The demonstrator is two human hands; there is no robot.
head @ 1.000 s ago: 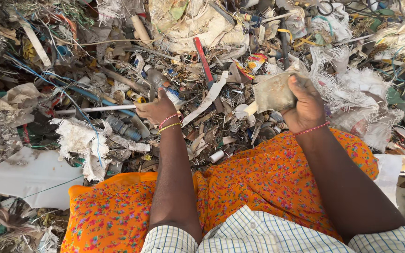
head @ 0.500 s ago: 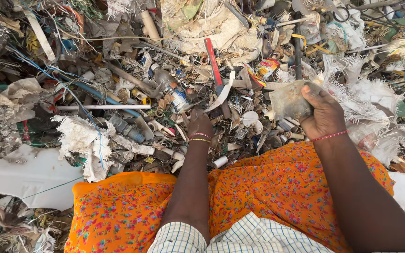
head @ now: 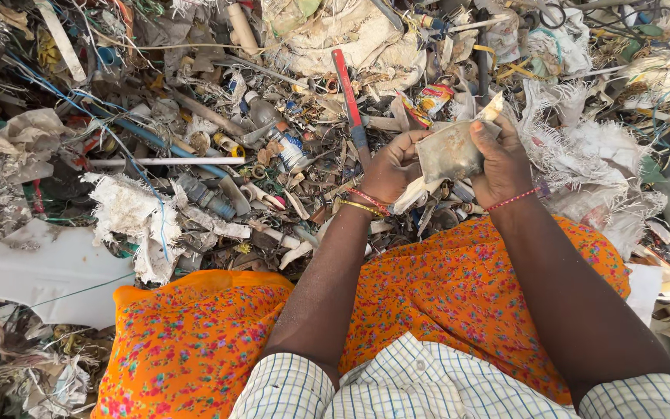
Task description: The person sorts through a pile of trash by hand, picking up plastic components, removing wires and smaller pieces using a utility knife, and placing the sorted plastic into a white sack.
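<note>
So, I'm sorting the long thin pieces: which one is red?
The flat red strip running up from the left hand; the rod at left is white.

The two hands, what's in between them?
In the head view, a dirty grey plastic scrap sits between the left hand and the right hand. Both hands' fingers pinch its edges, above the pile of rubbish.

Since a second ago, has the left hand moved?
Yes. The left hand has come right across the scrap, from beside the plastic bottle past the red stick, to the dusty pouch.
</note>
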